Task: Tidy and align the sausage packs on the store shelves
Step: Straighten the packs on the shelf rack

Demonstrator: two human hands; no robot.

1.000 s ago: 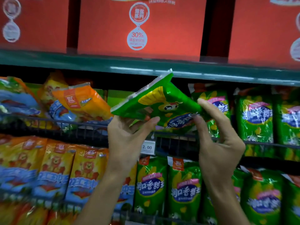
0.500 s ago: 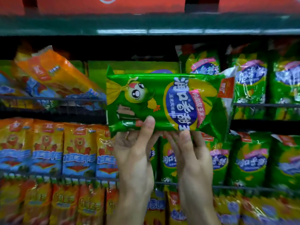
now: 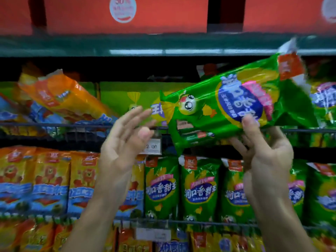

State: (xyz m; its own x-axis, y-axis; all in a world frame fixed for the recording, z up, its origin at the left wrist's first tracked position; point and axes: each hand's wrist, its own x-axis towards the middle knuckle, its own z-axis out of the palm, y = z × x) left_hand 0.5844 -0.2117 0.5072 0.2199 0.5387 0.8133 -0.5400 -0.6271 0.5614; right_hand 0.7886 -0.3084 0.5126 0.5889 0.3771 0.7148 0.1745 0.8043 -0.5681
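A person stands close to store shelves packed with sausage packs, both bare hands raised in front of the middle shelf.

The right hand grips a green sausage pack from below, thumb pressed on the front over the blue label and fingers curled behind its lower edge. The pack is held in the air in front of the wire rail of the middle shelf, lying lengthwise and tilted, its red-tabbed end raised toward the upper right and its cartoon-corn end lower, toward the centre.

The left hand is off the pack, just beside its lower end, palm open and fingers spread and straight, holding nothing.

Behind the left hand, an orange sausage pack leans askew on the middle shelf, on top of other blurred orange and blue packs. Green packs stand upright at the far right of that shelf, partly hidden by the held one. A white price tag hangs on the rail; it seems to read 2.00, though motion blur makes this uncertain.

On the shelf below, orange packs stand in a row on the left and green packs in a row on the right. Red boxes fill the top shelf.
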